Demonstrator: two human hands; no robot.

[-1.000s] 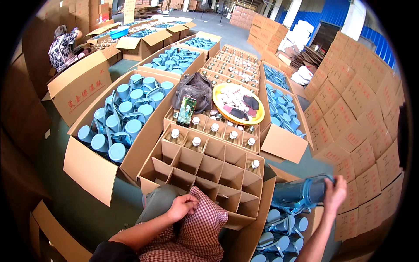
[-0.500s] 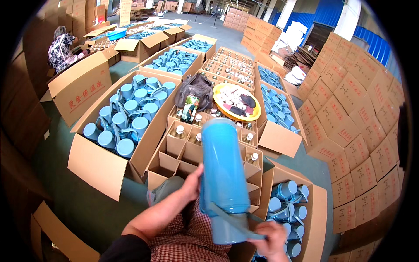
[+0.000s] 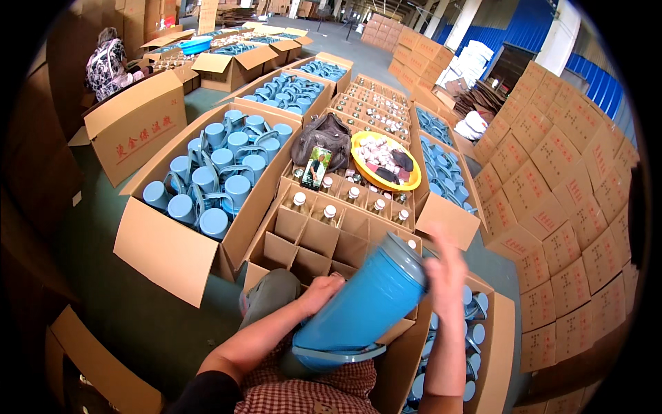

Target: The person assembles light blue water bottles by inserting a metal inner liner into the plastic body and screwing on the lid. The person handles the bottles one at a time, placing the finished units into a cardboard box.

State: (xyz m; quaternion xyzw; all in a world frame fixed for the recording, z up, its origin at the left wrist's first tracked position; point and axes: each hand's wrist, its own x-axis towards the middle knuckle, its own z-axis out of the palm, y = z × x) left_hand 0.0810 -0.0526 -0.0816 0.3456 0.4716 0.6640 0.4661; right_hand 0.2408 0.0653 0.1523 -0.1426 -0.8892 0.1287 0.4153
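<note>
Soft, bright light leaves a sheen on the blue flask (image 3: 362,303), the right hand (image 3: 448,276) is blurred, stacked cartons (image 3: 552,221) bow toward the black rim, and the shadowed left edge seems too dim to make out.

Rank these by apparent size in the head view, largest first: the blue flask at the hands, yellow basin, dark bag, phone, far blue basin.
1. Blue flask
2. Yellow basin and dark bag: too alike to rank
3. Phone
4. Far blue basin
</note>
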